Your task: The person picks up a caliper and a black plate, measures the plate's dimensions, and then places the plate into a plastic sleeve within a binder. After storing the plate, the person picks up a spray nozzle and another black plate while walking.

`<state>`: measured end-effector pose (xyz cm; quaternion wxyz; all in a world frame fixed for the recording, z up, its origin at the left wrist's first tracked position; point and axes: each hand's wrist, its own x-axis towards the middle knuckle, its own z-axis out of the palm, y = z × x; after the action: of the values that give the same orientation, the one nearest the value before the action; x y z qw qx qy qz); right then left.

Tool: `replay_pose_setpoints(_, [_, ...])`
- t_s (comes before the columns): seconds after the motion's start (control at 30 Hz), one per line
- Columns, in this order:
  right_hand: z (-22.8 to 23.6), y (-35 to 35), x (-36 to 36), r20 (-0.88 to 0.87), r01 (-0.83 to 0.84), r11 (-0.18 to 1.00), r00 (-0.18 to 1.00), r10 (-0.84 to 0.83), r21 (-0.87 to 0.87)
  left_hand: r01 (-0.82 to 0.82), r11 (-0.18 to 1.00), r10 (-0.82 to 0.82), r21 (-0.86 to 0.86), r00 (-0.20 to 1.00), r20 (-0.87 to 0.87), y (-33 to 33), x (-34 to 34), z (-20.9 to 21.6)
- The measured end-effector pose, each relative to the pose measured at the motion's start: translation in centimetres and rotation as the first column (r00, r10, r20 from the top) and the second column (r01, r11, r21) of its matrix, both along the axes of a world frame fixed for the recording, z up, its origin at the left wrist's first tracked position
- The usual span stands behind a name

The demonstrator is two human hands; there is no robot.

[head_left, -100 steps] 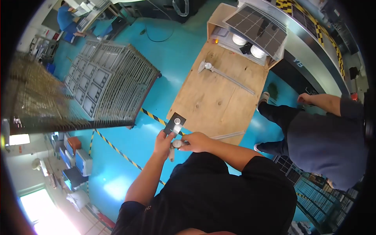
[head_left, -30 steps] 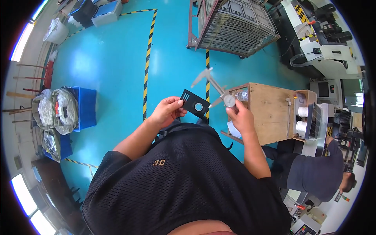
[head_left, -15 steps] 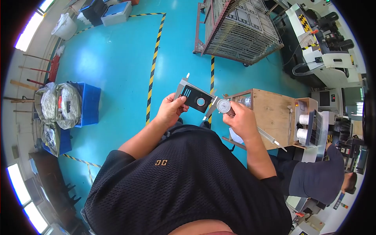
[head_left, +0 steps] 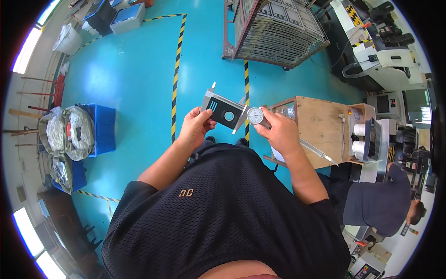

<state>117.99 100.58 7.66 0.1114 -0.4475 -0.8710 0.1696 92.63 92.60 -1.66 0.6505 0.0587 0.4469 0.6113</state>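
My left hand (head_left: 195,126) pinches the left end of a thin black rectangular plate (head_left: 219,114) between thumb and fingers. The plate has a round hole and several narrow slots, with blue floor colour showing through. A silver dial caliper (head_left: 255,115) spans the plate lengthwise, one jaw at its left edge and the sliding jaw at its right edge. My right hand (head_left: 282,133) is wrapped round the caliper beside its white round dial, and the beam's end sticks out past my wrist. The left fingers also lie close to the fixed jaw; whether they touch it is unclear.
A wheeled rack (head_left: 278,35) with many wire shelves stands ahead. To the right are a wooden-topped table (head_left: 320,130), white spools (head_left: 358,149) and a co-worker (head_left: 378,202) beside machines. Blue bins (head_left: 103,130) with bagged items sit left. Striped tape (head_left: 175,88) marks the floor.
The sliding jaw has come in against the plate's right edge, where a small gap showed before. Both hands, plate and caliper sit slightly further left in view, and the surroundings have shifted too.
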Motion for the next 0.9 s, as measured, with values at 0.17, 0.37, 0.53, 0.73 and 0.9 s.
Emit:
replay_pose_setpoints(0.17, [-0.5,-0.1,0.2,-0.025,0.012,1.000,1.000,-0.012,0.007,0.041,0.999,-0.040,0.015,0.998,-0.043,0.1,0.0,0.3])
replay_pose_setpoints(0.37, [-1.3,0.0,0.4,-0.042,0.018,1.000,0.999,-0.018,0.016,0.062,0.998,-0.060,0.015,0.995,-0.076,0.2,-0.3,-0.8])
replay_pose_setpoints(0.53, [-1.8,0.1,0.5,-0.083,0.010,1.000,0.996,-0.009,0.004,0.057,0.998,-0.055,0.020,0.996,-0.075,0.4,-0.3,-0.7])
replay_pose_setpoints(0.73, [-1.9,0.5,0.4,-0.056,-0.019,1.000,0.998,0.019,-0.001,0.035,0.999,-0.034,0.006,0.994,-0.107,0.5,-0.4,-0.7])
replay_pose_setpoints(0.9, [-1.7,0.5,0.2,-0.051,-0.013,1.000,0.999,0.012,-0.011,0.035,0.999,-0.034,0.000,0.992,-0.125,0.6,-0.5,-0.8])
